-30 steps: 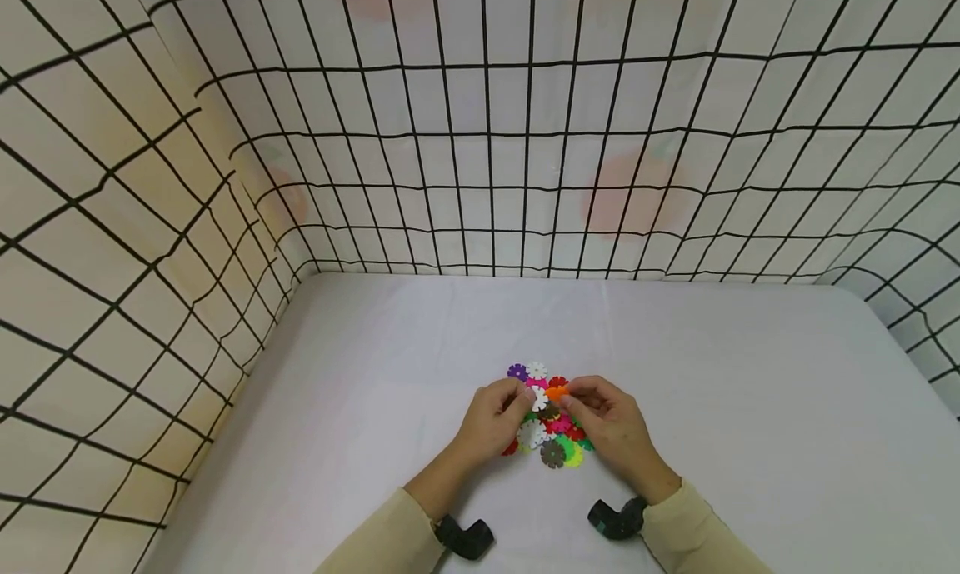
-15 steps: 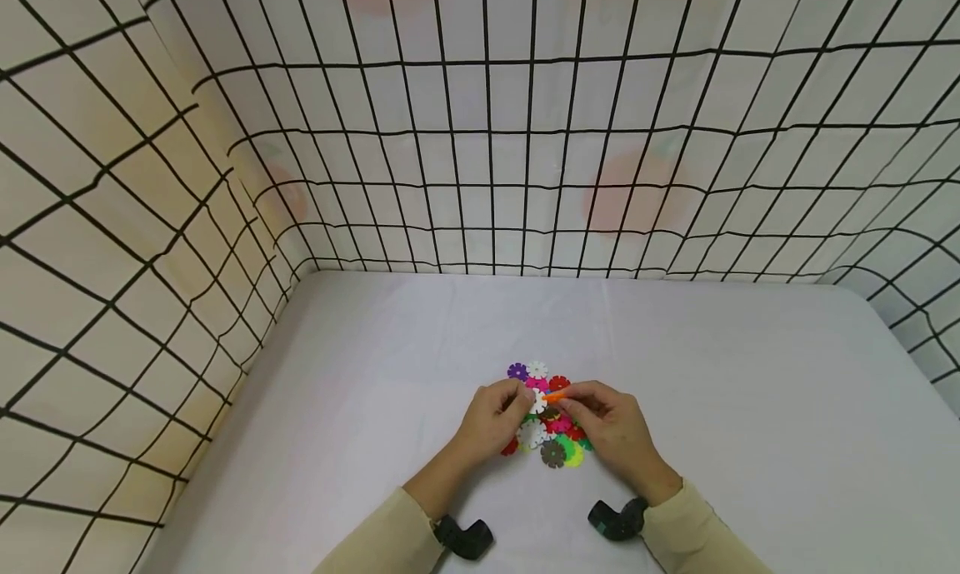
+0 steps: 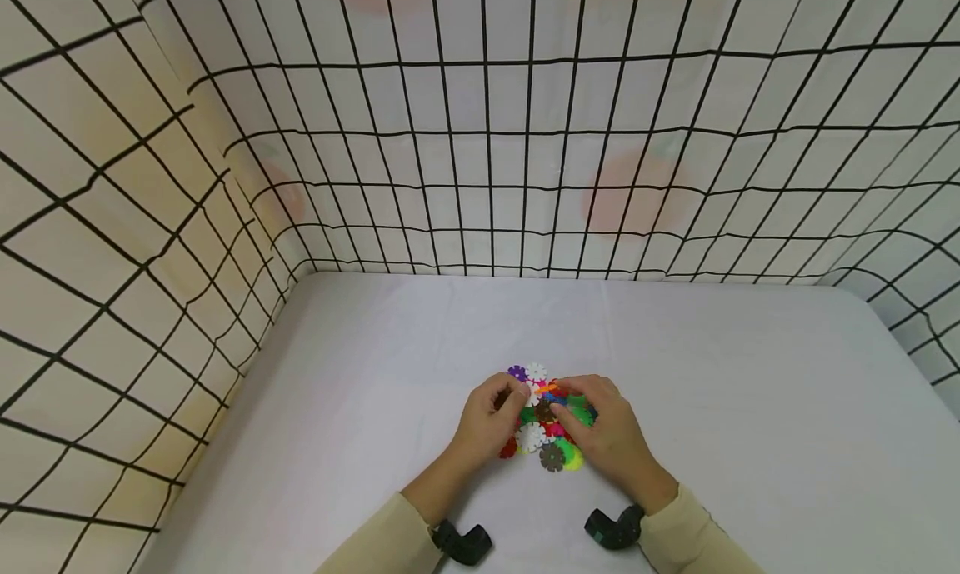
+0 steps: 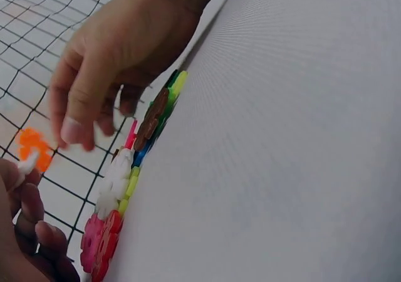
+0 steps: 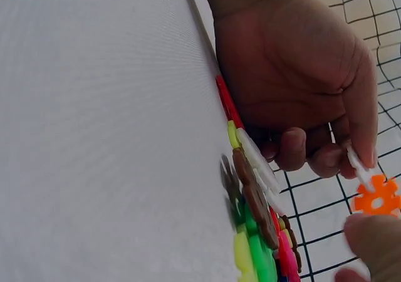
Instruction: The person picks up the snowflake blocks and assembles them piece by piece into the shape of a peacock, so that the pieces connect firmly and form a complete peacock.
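Note:
My left hand (image 3: 486, 420) pinches a white notched snowflake disc (image 5: 359, 168) between thumb and fingers. An orange snowflake disc (image 5: 378, 200) meets its edge at an angle and appears slotted into it. My right hand (image 3: 618, 432) is just right of the orange disc, its thumb and index finger parted with nothing between them. In the left wrist view, that right hand (image 4: 131, 44) hangs apart from the orange disc (image 4: 36, 149). Below both hands lies a loose pile of snowflake discs, with a white disc (image 3: 532, 437) and a brown disc (image 3: 552, 457) towards the front.
The pile lies on a white table (image 3: 375, 349), with a purple disc (image 3: 517, 373) at its back edge and a green disc (image 3: 579, 409) beside the right hand. Black grid netting (image 3: 487, 132) encloses the back and sides. A black wrist device (image 3: 465, 545) sits by each cuff.
My right hand gripped the orange disc against the white one earlier. Now its fingers have let go and spread, and the orange disc stays with the white one in my left hand.

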Available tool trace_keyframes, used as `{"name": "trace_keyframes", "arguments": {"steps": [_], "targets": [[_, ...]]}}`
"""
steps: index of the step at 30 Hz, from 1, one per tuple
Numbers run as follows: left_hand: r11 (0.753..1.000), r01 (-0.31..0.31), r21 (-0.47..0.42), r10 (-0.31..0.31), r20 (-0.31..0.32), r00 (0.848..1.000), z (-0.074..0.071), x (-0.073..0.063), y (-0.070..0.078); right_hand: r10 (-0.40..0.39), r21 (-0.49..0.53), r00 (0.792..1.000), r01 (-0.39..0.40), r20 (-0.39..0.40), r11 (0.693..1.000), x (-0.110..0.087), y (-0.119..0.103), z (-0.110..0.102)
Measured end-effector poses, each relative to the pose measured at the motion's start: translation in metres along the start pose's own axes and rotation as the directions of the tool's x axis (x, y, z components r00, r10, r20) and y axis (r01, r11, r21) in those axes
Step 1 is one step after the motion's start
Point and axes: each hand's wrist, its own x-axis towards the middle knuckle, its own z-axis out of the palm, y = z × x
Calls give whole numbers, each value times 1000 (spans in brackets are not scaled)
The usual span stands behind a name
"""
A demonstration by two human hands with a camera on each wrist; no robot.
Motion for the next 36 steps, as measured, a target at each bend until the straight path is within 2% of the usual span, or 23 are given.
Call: {"name": "trace_keyframes", "arguments": {"steps": [3,6,8,11,15,21,24,29,36], "targets": [[996,65,-69,-70,-75,995,1,1,2,64,-169,997,-56,40,984,0,2,2],[983,110,-149,-128,-118,985,2,3,3,110,-243,991,-88,76,966,0,3,4],[972,126,-200,-154,-134,979,2,3,3,128,-240,988,-104,86,965,-1,3,4],[955,134,-265,-171,-122,978,4,3,2,139,-176,989,-126,59,976,-1,2,4],[941,154,-302,-181,-62,982,3,2,3,130,-69,992,-129,7,989,0,1,3],[947,164,-278,-173,-6,985,3,2,4,129,-10,990,-130,-52,991,0,-1,1],[949,167,-269,-168,17,986,2,1,4,138,68,987,-133,-87,989,-2,-1,1],[947,192,-259,-180,69,981,2,-1,3,131,237,988,-110,-77,965,-5,-1,1],[938,183,-296,-160,100,982,0,1,4,89,302,995,-70,-49,951,-4,0,1]]}}
